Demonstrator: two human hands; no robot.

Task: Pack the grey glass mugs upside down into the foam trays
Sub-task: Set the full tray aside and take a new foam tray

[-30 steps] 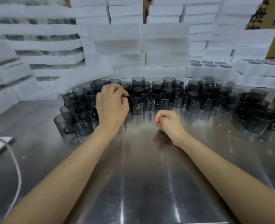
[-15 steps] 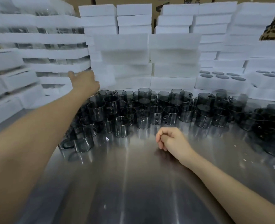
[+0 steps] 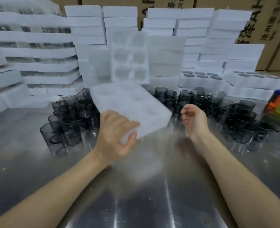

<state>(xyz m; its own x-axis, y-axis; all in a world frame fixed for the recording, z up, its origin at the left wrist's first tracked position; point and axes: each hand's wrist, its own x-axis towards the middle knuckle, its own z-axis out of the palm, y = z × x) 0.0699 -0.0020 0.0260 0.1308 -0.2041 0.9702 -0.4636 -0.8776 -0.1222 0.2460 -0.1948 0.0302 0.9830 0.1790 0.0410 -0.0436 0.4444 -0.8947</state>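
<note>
Your steel table (image 3: pixel 136 203) carries stacks of white foam trays (image 3: pixel 197 30) along the back and a band of grey glass mugs (image 3: pixel 73 116) in front of them. The blurred foam tray (image 3: pixel 132 107) you hold sits above the mugs, tilted, cavities up, its long axis running from near left to far right. Your left hand (image 3: pixel 116 134) reaches forward with fingers clamped on its near corner. Your right hand (image 3: pixel 193 119) hovers just right of it, fingers loosely curled and apart, touching nothing
</note>
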